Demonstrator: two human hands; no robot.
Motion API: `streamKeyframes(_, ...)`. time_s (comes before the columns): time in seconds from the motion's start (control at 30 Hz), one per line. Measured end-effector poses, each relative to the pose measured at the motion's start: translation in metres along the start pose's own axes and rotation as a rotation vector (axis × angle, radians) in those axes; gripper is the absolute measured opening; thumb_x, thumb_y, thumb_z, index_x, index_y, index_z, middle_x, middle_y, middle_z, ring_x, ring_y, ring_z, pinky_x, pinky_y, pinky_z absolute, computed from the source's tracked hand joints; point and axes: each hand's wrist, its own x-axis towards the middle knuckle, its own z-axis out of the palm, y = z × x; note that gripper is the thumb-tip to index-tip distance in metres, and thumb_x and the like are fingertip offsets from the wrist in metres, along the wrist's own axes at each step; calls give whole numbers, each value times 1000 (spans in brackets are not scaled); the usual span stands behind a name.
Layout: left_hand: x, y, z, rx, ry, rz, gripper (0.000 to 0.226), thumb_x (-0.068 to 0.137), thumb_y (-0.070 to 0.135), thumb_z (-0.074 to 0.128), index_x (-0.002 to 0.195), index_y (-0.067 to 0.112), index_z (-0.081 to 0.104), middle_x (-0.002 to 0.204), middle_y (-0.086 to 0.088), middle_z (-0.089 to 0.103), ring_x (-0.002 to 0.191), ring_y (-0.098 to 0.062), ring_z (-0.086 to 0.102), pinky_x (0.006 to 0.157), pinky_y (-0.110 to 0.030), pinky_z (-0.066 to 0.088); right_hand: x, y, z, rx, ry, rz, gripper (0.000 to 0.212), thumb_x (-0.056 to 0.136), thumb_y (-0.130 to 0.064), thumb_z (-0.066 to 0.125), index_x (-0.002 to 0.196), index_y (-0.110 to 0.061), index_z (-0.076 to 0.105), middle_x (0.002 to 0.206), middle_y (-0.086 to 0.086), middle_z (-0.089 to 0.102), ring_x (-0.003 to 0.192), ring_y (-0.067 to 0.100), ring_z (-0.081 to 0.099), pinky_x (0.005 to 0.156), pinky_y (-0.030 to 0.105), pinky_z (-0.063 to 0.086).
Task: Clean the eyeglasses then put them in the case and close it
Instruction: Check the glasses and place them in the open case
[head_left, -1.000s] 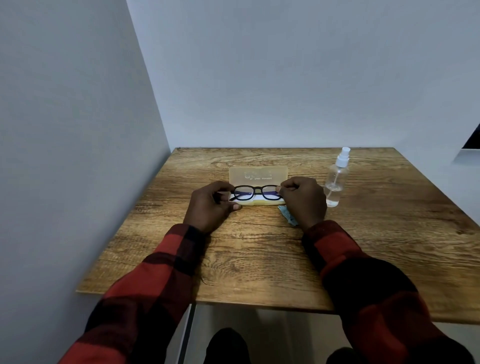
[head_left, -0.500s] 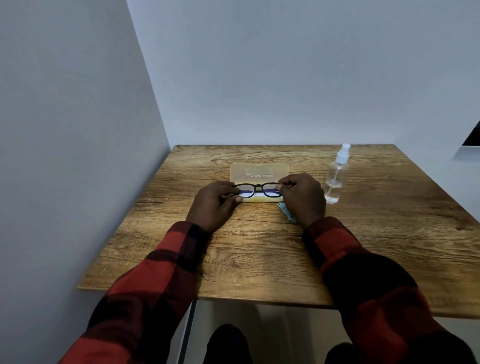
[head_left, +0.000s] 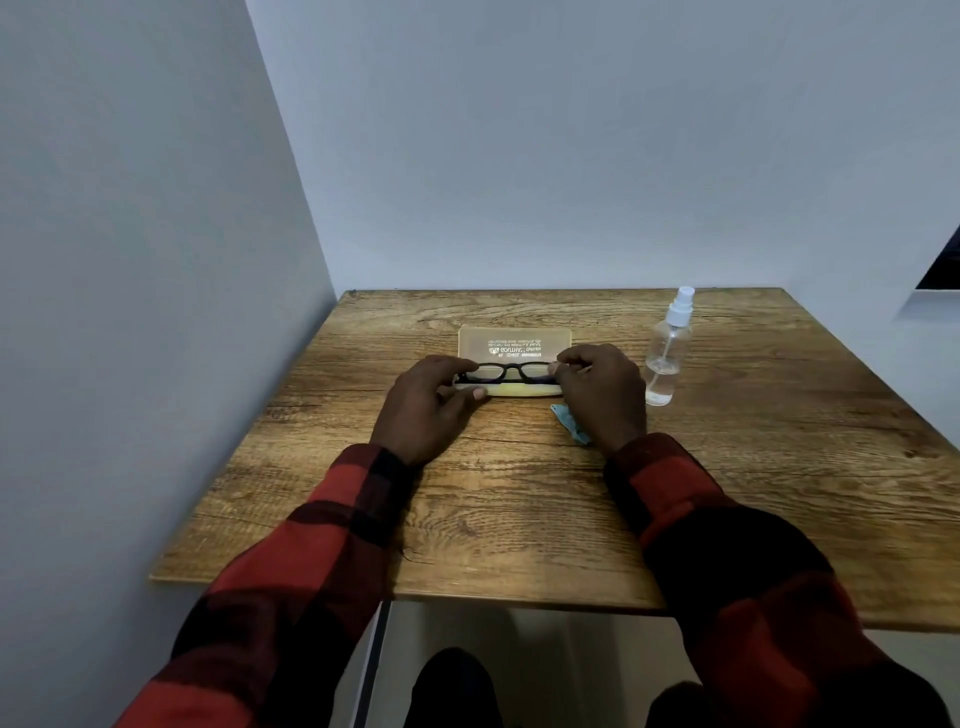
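Both my hands pinch the black glasses (head_left: 511, 370) by their ends: left hand (head_left: 423, 402) curled on the left end, right hand (head_left: 602, 392) on the right. They sit low in the open yellow case (head_left: 514, 364), mid-table (head_left: 519, 493). Right of it stands a spray bottle (head_left: 667, 353); a blue cloth (head_left: 571, 423) peeks from under my right hand.

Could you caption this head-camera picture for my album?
Both hands lower black eyeglasses into an open case beside a spray bottle.
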Motion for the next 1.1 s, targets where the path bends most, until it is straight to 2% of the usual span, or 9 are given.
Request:
streamKeyframes(0.13,0,3,0,-85,75,-110,27,92,28,76,117,19,72,116,0,72,97,-12,68,81,-32,59,-2,-1,-8,30,-32,13,33,76,-19,84,107,-14,73,114,6,64,101,20,63,84,28,46)
streamKeyframes(0.23,0,3,-4,-117,68,-167,50,85,23,83,130,22,61,125,5,65,92,-6,65,76,-21,52,-3,0,-11,96,-45,48,44,68,-15,89,105,-14,66,112,6,63,99,24,63,82,34,50)
streamKeyframes(0.3,-1,2,-6,-169,12,-194,66,83,20,85,142,24,54,129,6,61,98,-6,65,81,-22,52,-3,1,-13,151,-57,66,51,64,-12,90,107,-15,62,109,3,63,99,27,65,82,39,54)
streamKeyframes(0.4,-1,-2,-7,-197,-23,-194,71,84,17,84,148,23,52,137,-3,64,107,-14,68,90,-28,54,-4,0,-14,209,-108,104,63,63,-11,91,118,-16,60,108,2,64,97,24,65,85,44,58)
streamKeyframes(0.5,1,-2,-8,-191,-30,-187,71,86,14,83,149,21,52,130,1,64,101,-9,67,84,-18,51,-4,0,-14,214,-134,100,75,60,-18,91,130,-19,61,110,2,69,98,20,67,88,44,59)
streamKeyframes(0.67,3,-1,-10,-217,-55,-185,65,86,11,81,146,21,56,132,1,66,103,-12,71,94,-32,59,-2,0,-16,215,-130,100,71,63,-13,92,127,-18,63,103,1,65,90,17,62,84,44,59)
streamKeyframes(0.77,4,-1,-9,-204,-69,-173,64,89,13,78,148,24,56,133,6,66,107,-6,69,94,-26,55,-1,1,-14,207,-132,113,73,65,-14,91,132,-17,61,110,3,66,97,19,64,88,42,58)
streamKeyframes(0.9,4,1,-6,-204,-53,-205,54,96,23,72,147,19,56,129,2,67,117,-11,62,101,-31,49,1,3,-12,209,-146,115,76,71,-18,89,140,-15,57,126,9,67,114,23,64,96,39,55)
streamKeyframes(1.1,4,5,-4,-155,-35,-207,54,95,27,73,145,13,57,120,2,66,108,-12,62,91,-25,45,2,3,-12,216,-138,134,69,77,-21,86,139,-12,58,127,11,67,115,25,64,100,44,54)
